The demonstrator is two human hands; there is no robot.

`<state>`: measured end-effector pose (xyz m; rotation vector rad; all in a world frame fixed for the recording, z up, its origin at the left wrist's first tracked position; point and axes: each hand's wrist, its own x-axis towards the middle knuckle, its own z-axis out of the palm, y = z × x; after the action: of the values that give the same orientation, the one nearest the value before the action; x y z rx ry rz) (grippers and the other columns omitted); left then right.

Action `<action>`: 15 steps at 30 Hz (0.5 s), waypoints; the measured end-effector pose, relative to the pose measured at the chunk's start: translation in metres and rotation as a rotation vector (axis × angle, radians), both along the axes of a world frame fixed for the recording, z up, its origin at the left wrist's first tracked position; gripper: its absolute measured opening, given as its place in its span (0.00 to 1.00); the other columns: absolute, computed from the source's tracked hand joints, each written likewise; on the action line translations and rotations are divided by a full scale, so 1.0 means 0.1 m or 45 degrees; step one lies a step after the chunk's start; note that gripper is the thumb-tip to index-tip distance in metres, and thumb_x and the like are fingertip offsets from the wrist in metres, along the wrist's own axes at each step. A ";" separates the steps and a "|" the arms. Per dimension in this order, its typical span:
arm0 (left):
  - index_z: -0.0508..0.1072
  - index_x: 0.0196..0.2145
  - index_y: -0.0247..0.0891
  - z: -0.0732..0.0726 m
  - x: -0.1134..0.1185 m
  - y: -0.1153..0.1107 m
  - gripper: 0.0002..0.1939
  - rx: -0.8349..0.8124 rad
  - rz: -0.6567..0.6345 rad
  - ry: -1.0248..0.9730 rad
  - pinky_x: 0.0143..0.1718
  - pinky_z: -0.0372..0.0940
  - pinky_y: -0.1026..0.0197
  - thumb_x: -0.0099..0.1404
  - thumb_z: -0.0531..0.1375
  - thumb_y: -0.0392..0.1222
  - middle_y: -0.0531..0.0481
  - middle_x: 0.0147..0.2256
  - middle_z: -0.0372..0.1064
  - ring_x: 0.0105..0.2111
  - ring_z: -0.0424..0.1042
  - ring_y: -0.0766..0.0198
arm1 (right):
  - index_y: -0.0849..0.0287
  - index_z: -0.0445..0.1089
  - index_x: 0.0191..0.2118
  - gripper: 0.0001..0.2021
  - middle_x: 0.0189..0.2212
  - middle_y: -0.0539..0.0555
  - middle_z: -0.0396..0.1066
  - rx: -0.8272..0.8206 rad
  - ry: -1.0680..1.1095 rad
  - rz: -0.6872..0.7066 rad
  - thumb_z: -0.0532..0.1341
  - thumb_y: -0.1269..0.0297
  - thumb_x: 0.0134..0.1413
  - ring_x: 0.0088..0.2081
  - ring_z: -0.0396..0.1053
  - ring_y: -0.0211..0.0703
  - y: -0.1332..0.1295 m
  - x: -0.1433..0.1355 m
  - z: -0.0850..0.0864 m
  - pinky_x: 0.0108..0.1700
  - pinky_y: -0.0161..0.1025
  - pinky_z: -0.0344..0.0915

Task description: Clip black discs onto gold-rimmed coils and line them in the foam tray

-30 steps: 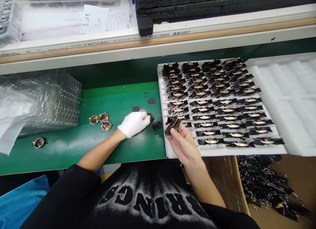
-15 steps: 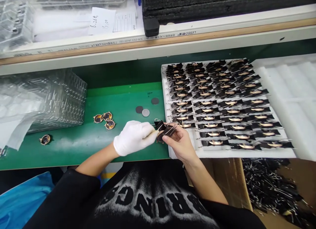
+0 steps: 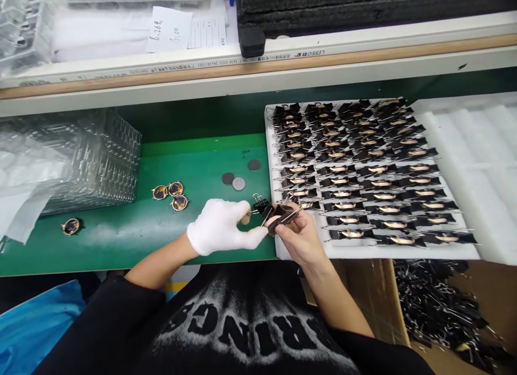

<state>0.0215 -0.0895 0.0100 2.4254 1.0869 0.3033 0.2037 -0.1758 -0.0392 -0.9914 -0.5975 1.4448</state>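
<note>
My right hand (image 3: pixel 301 232), bare, grips a watch case (image 3: pixel 272 223) with black binder clips (image 3: pixel 263 207) on it, just left of the white foam tray. A white glove covers my left hand (image 3: pixel 224 226), whose thumb and fingers are spread apart around the left side of this piece. The thumb tip reaches the piece's near edge; whether it presses on it I cannot tell. Part of the case is hidden by the clips and my right fingers. Beyond my hands, dark discs (image 3: pixel 228 178) and a silvery disc (image 3: pixel 238 183) lie on the green bench.
Rows of clipped watch cases (image 3: pixel 383 197) fill the white foam tray (image 3: pixel 291 251). Several loose watch cases (image 3: pixel 175 189) lie to the left, near stacked clear plastic trays (image 3: pixel 100 165). A cardboard box (image 3: pixel 398 316) of binder clips stands below right. A shelf edge (image 3: pixel 202 87) crosses the back.
My left thumb and fingers have parted from their pinch at the binder clip. The clipped watch case in my right hand has shifted slightly right.
</note>
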 end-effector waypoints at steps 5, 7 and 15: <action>0.52 0.19 0.41 -0.01 -0.04 0.03 0.23 0.010 -0.059 0.019 0.24 0.44 0.62 0.58 0.58 0.57 0.56 0.15 0.56 0.17 0.54 0.69 | 0.55 0.76 0.42 0.20 0.36 0.52 0.79 -0.077 -0.006 -0.082 0.78 0.56 0.44 0.31 0.73 0.39 0.04 0.02 0.07 0.33 0.35 0.70; 0.49 0.19 0.41 0.00 -0.07 0.03 0.24 -0.060 -0.067 0.015 0.23 0.42 0.62 0.60 0.56 0.56 0.57 0.15 0.50 0.17 0.49 0.70 | 0.56 0.76 0.39 0.17 0.32 0.49 0.76 -0.095 0.018 -0.229 0.78 0.58 0.45 0.30 0.70 0.35 0.08 0.02 0.10 0.30 0.32 0.67; 0.54 0.21 0.40 0.06 -0.11 -0.03 0.21 -0.490 -0.195 0.104 0.24 0.45 0.64 0.65 0.54 0.54 0.59 0.17 0.48 0.19 0.45 0.71 | 0.57 0.74 0.38 0.18 0.32 0.50 0.77 -0.111 0.033 -0.193 0.79 0.59 0.44 0.33 0.72 0.36 0.16 -0.01 0.08 0.37 0.34 0.69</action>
<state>0.0109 -0.0923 0.0158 2.1709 0.8907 -0.0529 0.2022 -0.1599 -0.0314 -1.0619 -0.4340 1.3561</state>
